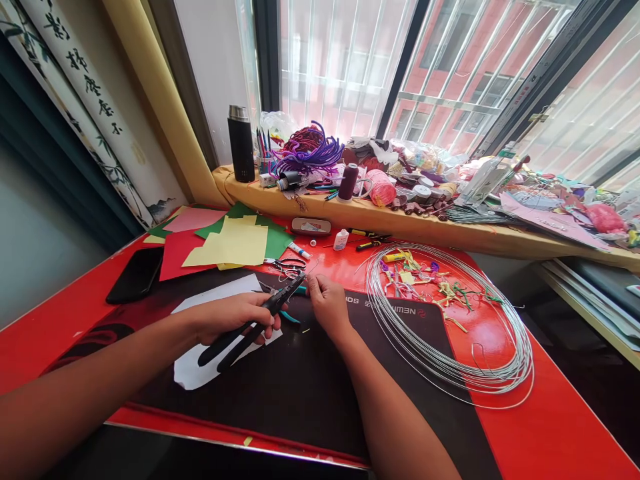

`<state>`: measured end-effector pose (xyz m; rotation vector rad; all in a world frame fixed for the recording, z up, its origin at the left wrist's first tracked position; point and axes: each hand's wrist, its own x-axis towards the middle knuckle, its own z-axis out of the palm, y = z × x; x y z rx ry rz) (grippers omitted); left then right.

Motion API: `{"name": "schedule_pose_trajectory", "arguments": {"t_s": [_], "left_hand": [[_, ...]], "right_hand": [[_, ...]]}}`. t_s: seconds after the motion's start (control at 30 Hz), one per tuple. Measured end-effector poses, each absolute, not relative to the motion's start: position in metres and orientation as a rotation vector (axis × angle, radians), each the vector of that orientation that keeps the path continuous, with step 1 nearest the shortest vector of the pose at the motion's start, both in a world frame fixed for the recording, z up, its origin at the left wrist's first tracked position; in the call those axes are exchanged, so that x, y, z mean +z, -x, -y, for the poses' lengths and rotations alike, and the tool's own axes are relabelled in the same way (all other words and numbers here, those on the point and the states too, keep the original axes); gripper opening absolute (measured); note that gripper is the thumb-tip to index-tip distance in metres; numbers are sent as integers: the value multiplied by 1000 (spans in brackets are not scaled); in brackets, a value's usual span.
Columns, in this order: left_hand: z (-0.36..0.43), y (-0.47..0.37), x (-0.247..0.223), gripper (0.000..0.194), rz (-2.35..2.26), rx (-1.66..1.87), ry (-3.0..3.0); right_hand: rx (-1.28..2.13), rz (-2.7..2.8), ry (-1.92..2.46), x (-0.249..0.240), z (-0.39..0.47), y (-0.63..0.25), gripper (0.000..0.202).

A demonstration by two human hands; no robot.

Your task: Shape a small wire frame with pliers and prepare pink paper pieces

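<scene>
While both forearms reach in from the near edge, the left hand (235, 319) is wrapped tight around the black handles of a pair of pliers (255, 320), whose nose points far-right toward the right hand (327, 303). That hand is curled with its fingertips pinched together at the pliers' tip; what they pinch is too small to tell. Beneath lie a white paper cut-out (200, 370) and a black desk mat (310, 380) printed with upside-down letters, partly readable as "NEWM". To the right sits a coil of silver wire (450, 333). Farther left are a black phone (135, 275) and coloured paper sheets (225, 243). Farthest, a black flask (241, 143) stands on the cluttered windowsill (400, 223).
</scene>
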<state>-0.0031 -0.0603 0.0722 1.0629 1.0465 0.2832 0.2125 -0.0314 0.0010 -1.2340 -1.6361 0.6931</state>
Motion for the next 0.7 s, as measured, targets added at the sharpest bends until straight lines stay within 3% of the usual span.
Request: {"name": "schedule_pose_trajectory", "arguments": {"t_s": [0.37, 0.7], "left_hand": [[54, 22, 58, 43, -784, 293, -837], [50, 21, 54, 36, -822, 322, -745]], "right_hand": [[633, 1713, 1186, -3, 33, -211, 45], [656, 1702, 1187, -5, 33, -210, 44]]}}
